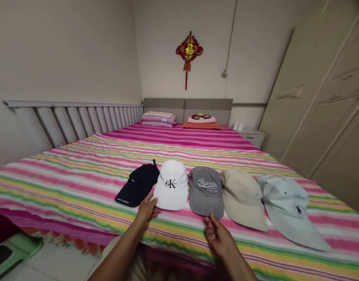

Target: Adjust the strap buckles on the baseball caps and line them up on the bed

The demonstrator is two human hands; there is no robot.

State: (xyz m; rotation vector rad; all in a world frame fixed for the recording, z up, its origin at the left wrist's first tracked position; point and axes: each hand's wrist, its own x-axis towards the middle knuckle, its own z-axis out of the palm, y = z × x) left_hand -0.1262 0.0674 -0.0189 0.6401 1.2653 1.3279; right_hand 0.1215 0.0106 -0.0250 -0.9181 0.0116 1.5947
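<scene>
Several baseball caps lie side by side on the striped bed. My left hand [147, 208] is closed on the left edge of the brim of a white cap [171, 181] with "GK" lettering. With thumb and fingertips, my right hand [217, 234] pinches the front brim of a grey cap [205, 187] marked "Always". To the left of the white one is a dark navy cap [139, 183], its strap sticking up at the back. A beige cap [242, 193] touches the grey cap's right side, and a pale blue-grey cap [287, 207] lies farthest right.
Striped bedding [88, 175] spreads around the caps. At the headboard [162, 103] are folded purple bedding [159, 119] and a pink-and-orange pile [201, 121]. A railing [88, 121] runs along the left, a wardrobe [314, 101] stands right, and a green stool [24, 249] sits lower left.
</scene>
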